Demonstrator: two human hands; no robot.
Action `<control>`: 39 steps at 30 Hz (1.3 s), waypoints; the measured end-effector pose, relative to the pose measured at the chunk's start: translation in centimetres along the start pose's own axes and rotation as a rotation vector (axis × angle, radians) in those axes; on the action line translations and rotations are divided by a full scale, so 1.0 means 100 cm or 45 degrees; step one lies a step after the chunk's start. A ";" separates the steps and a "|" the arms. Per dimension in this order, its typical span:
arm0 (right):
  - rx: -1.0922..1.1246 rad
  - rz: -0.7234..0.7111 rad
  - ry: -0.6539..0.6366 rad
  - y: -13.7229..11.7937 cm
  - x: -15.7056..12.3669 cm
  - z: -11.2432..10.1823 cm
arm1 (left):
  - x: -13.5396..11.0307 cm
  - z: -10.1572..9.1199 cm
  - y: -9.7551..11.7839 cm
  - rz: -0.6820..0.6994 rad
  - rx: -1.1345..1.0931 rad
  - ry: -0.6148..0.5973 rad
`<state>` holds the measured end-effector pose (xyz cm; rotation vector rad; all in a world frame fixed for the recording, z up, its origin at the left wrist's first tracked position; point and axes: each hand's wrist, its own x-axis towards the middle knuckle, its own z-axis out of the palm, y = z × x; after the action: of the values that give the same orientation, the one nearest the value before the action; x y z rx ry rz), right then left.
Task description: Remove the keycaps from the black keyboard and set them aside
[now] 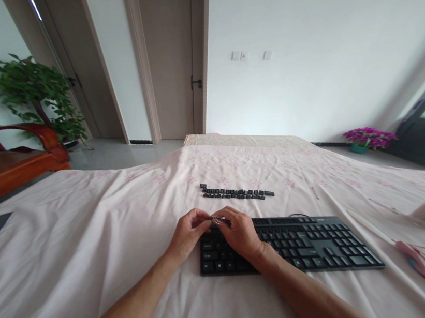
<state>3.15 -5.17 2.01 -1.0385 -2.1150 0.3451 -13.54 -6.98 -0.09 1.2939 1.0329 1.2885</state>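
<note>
One thin wire tool [217, 221] is pinched in the right hand [241, 233]; the left hand [187, 234] curls against it, grasp unclear.

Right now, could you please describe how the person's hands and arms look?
The left hand and right hand wear no gloves, and no ring can be made out. The left forearm and right forearm show no sleeve, watch or bracelet.
</note>
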 end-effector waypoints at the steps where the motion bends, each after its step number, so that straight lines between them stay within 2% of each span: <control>1: -0.002 0.001 -0.003 0.000 0.000 0.000 | 0.000 0.000 0.000 0.000 0.000 -0.001; 39: 0.011 0.020 -0.047 -0.001 0.000 0.000 | 0.002 -0.002 -0.009 0.039 0.056 0.027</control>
<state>3.12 -5.20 2.07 -1.0518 -2.1370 0.3840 -13.64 -6.60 -0.99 1.3362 1.0655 1.3119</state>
